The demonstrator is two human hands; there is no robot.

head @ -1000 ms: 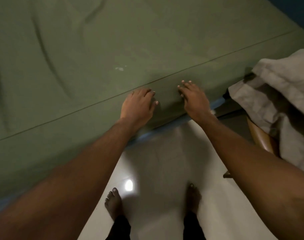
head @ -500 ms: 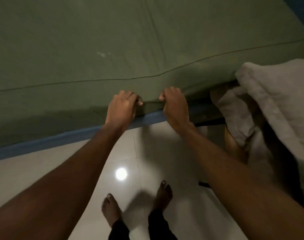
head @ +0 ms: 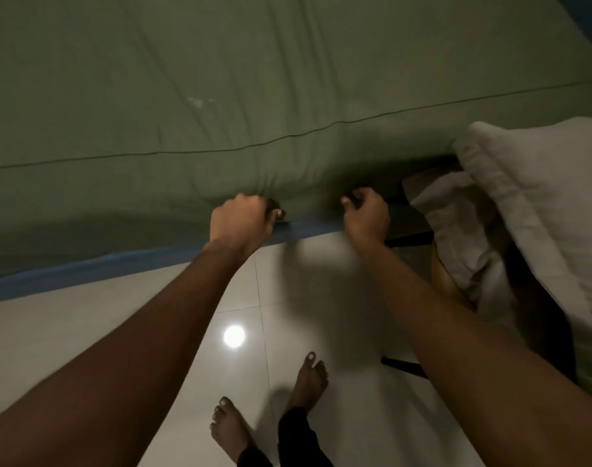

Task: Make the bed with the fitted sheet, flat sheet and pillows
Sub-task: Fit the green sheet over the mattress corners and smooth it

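Observation:
A green fitted sheet [head: 220, 96] covers the mattress and hangs down its near side. My left hand [head: 242, 222] grips the sheet's lower hem with curled fingers, the cloth bunched above it. A little to the right, my right hand [head: 367, 215] also curls round the hem. Below the hem a blue strip of mattress [head: 85, 267] shows. A pale grey pillow and bundled cloth [head: 523, 203] lie on a chair at the right.
Glossy white floor tiles [head: 69, 332] run along the bed, with a lamp's reflection [head: 234, 336]. My bare feet [head: 308, 379] stand close to the bed. The wooden chair [head: 446, 281] with dark legs stands right beside my right arm.
Both hands went from lying flat on the bed's side to gripping the sheet's hem lower down. The view shifted, and my feet stepped to the right.

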